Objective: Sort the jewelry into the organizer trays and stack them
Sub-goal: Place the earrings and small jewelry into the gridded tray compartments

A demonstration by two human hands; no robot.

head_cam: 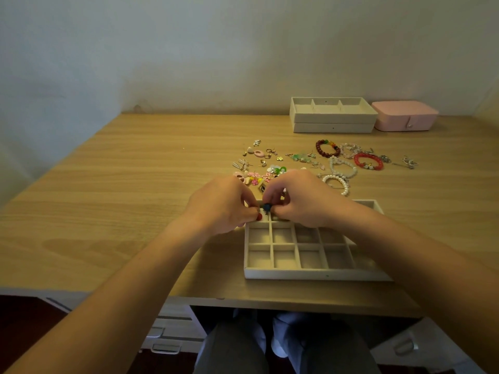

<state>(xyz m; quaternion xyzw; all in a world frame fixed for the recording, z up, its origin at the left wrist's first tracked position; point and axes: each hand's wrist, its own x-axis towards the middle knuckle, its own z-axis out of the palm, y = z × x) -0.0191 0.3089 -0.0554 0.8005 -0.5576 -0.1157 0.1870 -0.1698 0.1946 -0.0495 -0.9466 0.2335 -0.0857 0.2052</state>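
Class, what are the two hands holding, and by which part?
The left hand and right hand together pinch a small dark-blue piece of jewelry; which part, too small to tell.

You face a plain, pale wall (189,49) with faint mottling and a small mark low down, just above the desk's far edge. A second wall surface closes in at the left. Your desk (108,190) has a light wood-grain top, and its far edge meets the wall. Lighting is soft and dim, darker toward the frame corners, with a dull sheen on the desktop at near left. Under the desk at left stands a white drawer unit (172,330) with metal handles. Another handle (404,346) shows at lower right, possibly on a matching unit. The floor (19,314) at lower left is dark reddish.
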